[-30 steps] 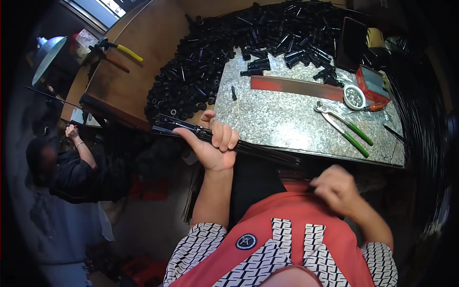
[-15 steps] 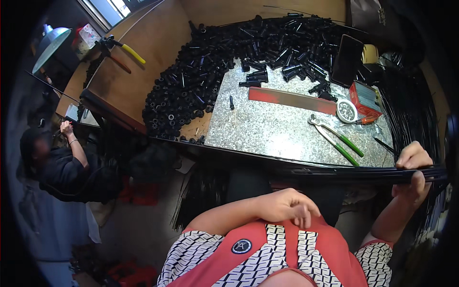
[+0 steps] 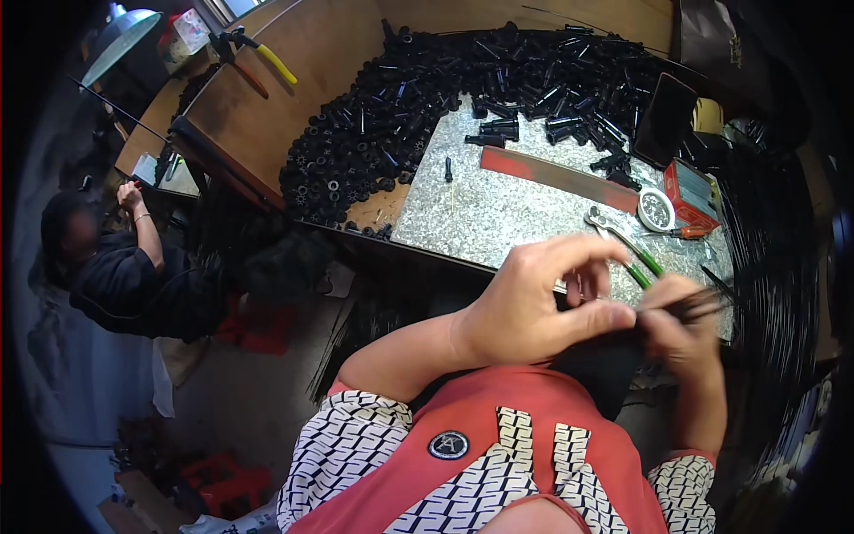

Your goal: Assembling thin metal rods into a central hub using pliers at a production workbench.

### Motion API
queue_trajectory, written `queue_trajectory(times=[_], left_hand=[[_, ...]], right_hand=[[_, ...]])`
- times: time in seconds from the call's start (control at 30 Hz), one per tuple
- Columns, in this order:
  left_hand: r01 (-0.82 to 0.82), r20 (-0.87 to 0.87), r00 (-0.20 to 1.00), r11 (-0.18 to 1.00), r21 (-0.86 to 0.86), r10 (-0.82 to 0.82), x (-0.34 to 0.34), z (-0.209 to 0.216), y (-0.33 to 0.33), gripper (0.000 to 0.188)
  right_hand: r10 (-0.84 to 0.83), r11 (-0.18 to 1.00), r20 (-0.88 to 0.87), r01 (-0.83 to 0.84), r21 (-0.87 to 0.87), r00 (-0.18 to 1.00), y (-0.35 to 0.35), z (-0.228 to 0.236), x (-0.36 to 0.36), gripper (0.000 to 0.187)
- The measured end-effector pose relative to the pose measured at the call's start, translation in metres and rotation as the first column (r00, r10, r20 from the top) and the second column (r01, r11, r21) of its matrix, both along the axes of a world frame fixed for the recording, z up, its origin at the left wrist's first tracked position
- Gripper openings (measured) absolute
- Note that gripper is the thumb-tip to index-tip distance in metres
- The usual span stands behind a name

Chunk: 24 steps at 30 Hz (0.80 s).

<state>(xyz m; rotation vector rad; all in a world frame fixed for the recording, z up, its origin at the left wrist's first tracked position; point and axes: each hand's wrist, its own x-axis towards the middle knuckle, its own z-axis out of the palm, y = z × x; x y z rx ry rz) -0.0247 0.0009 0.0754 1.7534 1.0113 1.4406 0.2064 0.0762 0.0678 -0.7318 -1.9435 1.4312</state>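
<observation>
In front of my chest, near the table's front edge, both hands are close together. My right hand (image 3: 683,327), smeared by motion, is closed around a dark bundle of thin black rods (image 3: 701,304); most of the bundle's length is hidden. My left hand (image 3: 544,303) has its thumb stretched toward the right hand and its fingers curved, with a gap between them. Its thumb tip comes close to the bundle; whether they touch I cannot tell. Just beyond the hands lie green-handled pliers (image 3: 623,238), partly covered by my fingers.
A speckled slab (image 3: 445,218) carries a red-and-grey bar (image 3: 556,178), a white round dish (image 3: 656,209), a red box (image 3: 692,196) and an orange-handled tool (image 3: 688,232). Behind lies a heap of black parts (image 3: 365,133). More long rods (image 3: 774,240) hang right. A co-worker (image 3: 133,249) sits left.
My right hand has come leftward and inward from the far right with the rods. My left hand has risen from my chest to meet it. The whole view has shifted slightly.
</observation>
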Motion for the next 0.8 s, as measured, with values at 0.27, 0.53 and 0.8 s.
queue_trajectory(times=[0.27,0.53,0.8], left_hand=[[0.006,0.415,0.910,0.999,-0.039,0.011,0.002,0.024,0.027,0.071],[0.282,0.481,0.838,0.959,0.021,-0.257,-0.021,0.030,0.042,0.015],[0.317,0.450,0.858,0.944,-0.086,-0.247,-0.020,0.036,0.046,0.007]], right_hand=[[0.163,0.944,0.194,-0.210,0.253,0.967,-0.010,-0.086,-0.053,0.018],[0.314,0.929,0.328,-0.360,0.087,0.891,-0.004,-0.059,-0.052,0.022],[0.391,0.908,-0.219,-0.413,-0.065,0.894,0.043,0.022,-0.057,0.013]])
